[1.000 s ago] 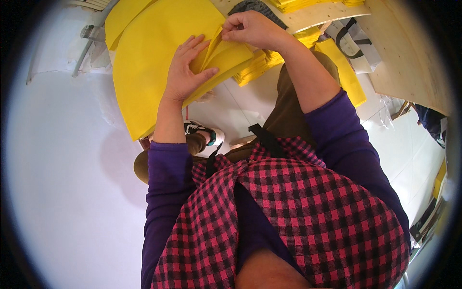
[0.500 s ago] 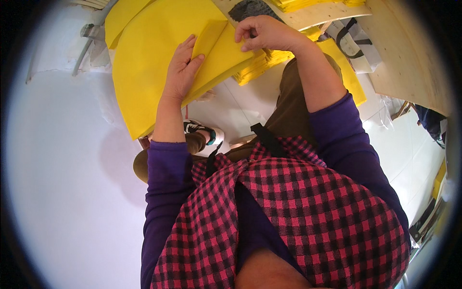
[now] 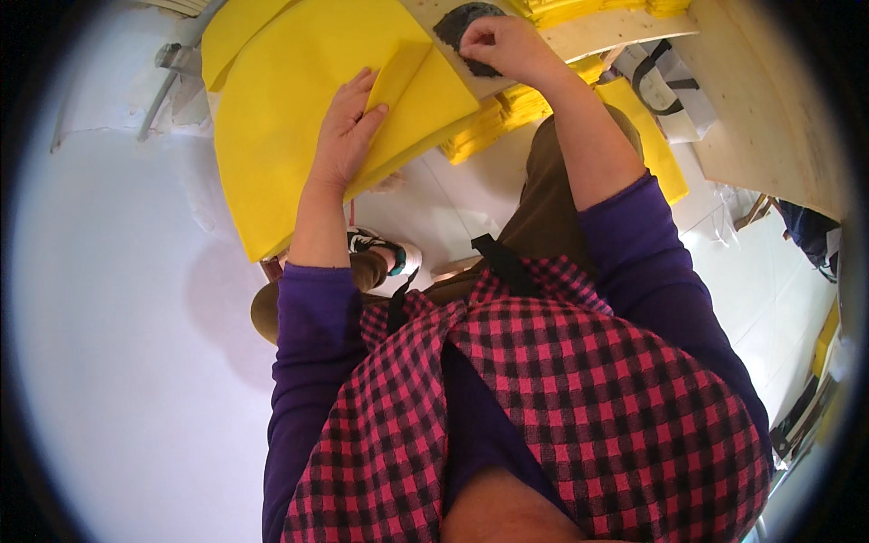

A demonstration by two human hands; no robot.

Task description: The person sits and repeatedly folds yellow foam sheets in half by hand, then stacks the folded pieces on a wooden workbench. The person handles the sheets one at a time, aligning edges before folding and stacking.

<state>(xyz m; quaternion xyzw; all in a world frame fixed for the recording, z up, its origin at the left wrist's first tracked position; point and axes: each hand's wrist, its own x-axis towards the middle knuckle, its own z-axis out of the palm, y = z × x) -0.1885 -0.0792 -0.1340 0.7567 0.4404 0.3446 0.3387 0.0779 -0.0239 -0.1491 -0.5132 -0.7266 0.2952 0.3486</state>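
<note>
The body is covered at the front by a red-and-black checked apron [image 3: 579, 398], and the upper arms are covered by purple sleeves [image 3: 312, 353]. Beyond the apron, brown trousers [image 3: 552, 195] and a black-and-white shoe [image 3: 364, 240] can be seen, the shoe being set on the pale floor [image 3: 444, 195]. Farther out, the left hand [image 3: 344, 127] is laid at the near edge of broad yellow sheets [image 3: 281, 136], and a narrow raised flap [image 3: 407, 68] of them is grasped between its thumb and fingers. The sheets are spread on a light wooden surface [image 3: 597, 29] and hang past its near edge.

To their right, the right hand [image 3: 507, 47] is held with bent fingers drawn toward the thumb, over a dark grey pad [image 3: 451, 27]; whether the pad is being pressed or anything is pinched there cannot be told. A yellow stack [image 3: 493, 122] is seen below the sheets' right corner. More yellow layers [image 3: 579, 11] are piled at the top of the view. At the right, a white bag [image 3: 692, 109] with a black handle is placed beside a wooden panel [image 3: 769, 109].
</note>
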